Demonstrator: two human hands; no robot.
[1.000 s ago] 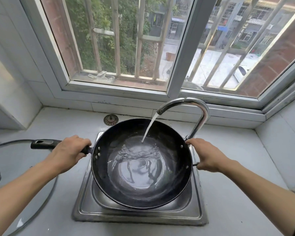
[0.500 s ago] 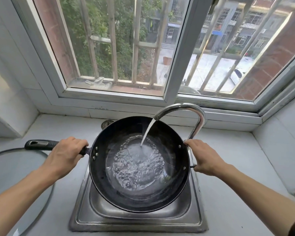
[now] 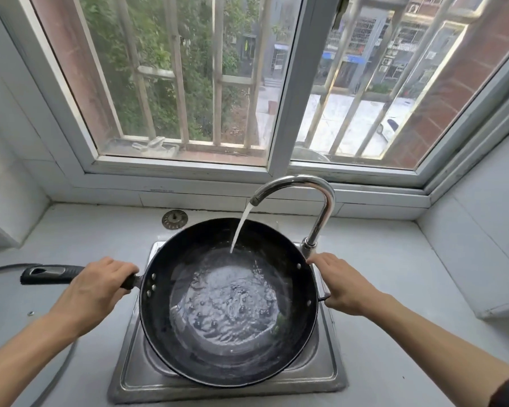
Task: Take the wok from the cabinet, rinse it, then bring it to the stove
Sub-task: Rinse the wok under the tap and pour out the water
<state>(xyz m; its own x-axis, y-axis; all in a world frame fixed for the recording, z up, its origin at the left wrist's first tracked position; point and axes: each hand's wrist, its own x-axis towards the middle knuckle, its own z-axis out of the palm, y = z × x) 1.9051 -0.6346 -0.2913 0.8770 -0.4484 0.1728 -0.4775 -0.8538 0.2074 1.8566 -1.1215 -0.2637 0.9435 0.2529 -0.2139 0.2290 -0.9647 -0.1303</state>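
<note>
Wok (image 3: 171, 312): dark metal, wet gloss inside; handle (image 3: 50, 274) matt black plastic. Faucet (image 3: 321, 201): polished chrome. Sink (image 3: 326, 374): brushed steel; countertop (image 3: 394, 274) smooth, pale.

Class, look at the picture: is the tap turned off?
No, a stream of water runs from the faucet into the wok.

A black wok (image 3: 229, 304) sits over the small steel sink (image 3: 332, 374), nearly covering it. The left hand (image 3: 93, 292) grips the long black handle (image 3: 50, 274) close to the pan; the right hand (image 3: 343, 284) holds the small loop handle on the opposite rim. A curved chrome faucet (image 3: 315, 201) pours a stream of water (image 3: 241, 227) into the wok, where a rippling, bubbly pool has gathered. A sink strainer (image 3: 174, 219) lies on the counter (image 3: 394, 259) behind the wok, below the window (image 3: 285, 83). The edge of a glass lid (image 3: 0, 289) shows at the left.
</note>
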